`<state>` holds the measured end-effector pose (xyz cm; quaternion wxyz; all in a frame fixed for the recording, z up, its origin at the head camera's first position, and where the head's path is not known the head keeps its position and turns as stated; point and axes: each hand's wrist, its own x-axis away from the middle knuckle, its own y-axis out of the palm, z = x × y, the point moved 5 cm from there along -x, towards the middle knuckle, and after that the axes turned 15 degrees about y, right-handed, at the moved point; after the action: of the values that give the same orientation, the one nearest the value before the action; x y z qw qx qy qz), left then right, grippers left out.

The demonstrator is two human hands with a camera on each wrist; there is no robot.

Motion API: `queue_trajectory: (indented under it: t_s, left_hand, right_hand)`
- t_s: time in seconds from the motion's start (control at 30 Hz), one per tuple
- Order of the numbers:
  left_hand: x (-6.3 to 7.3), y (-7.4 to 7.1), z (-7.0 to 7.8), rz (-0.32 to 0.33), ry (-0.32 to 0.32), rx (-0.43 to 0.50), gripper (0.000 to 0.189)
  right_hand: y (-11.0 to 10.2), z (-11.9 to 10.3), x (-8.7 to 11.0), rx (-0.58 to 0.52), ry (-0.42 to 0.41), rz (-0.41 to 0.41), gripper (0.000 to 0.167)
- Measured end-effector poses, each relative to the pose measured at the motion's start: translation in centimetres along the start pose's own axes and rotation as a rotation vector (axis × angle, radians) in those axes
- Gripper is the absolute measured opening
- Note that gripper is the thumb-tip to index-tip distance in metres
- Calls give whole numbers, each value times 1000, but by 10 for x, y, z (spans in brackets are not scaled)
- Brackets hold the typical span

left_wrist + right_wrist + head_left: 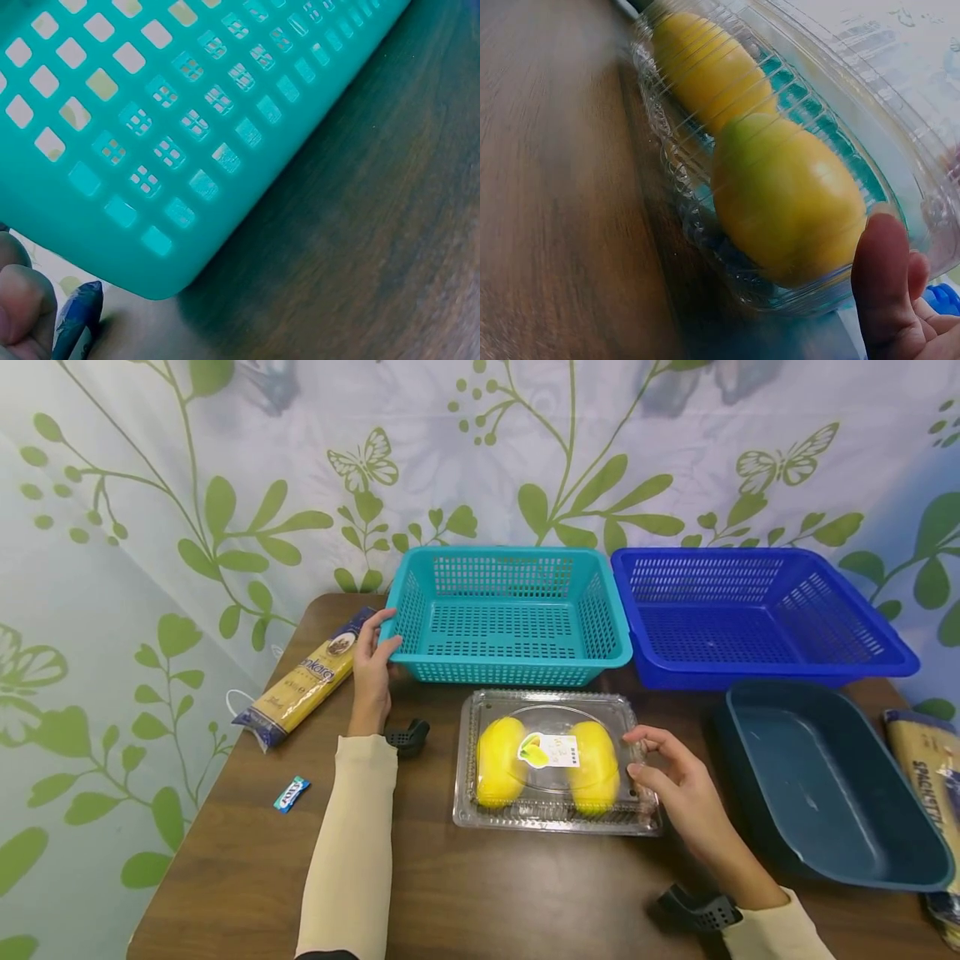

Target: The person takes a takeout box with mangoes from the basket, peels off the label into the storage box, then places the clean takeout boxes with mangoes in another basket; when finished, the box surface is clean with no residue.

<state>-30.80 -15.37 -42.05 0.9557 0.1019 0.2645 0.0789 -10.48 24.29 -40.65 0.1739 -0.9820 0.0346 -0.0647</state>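
Note:
A clear plastic clamshell box (pixel 555 818) holding two yellow mangoes (pixel 787 195) sits at the middle of the table, with a label (pixel 551 752) on its lid. My right hand (pixel 686 789) grips the box's right edge, its thumb (pixel 885 270) showing against the side in the right wrist view. Behind the box stands a turquoise plastic basket (pixel 510 660) with nothing in it. My left hand (pixel 371 652) holds this basket at its left rim, near the front corner. In the left wrist view, curled fingers (pixel 26 300) appear beside the basket's corner.
A blue basket (pixel 750 668) stands at back right. Before it is a dark teal tub (pixel 832 777), with spaghetti packs (pixel 930 768) along its right. At left lie a pasta pack (pixel 307 681) and a small blue wrapper (pixel 291 794). A patterned curtain (pixel 450 460) hangs behind.

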Motion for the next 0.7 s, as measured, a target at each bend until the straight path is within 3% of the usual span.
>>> queue_trajectory:
  t_s: [0.17,0.33,0.53,0.7]
  left_hand:
    - [0,0,4,6,34,-28,38]
    - [-1,-6,11,97,85,-65,36]
    - [-6,-11,37,258,214,-55,33]
    - [-10,-5,63,275,352,-136,31]
  right_hand:
    - [0,1,-1,-12,-16,-5,29]
    - [0,1,1,-13,-12,-3,29]
    - [1,1,1,-10,-11,-8,29]
    - [1,2,0,-10,-4,-7,29]
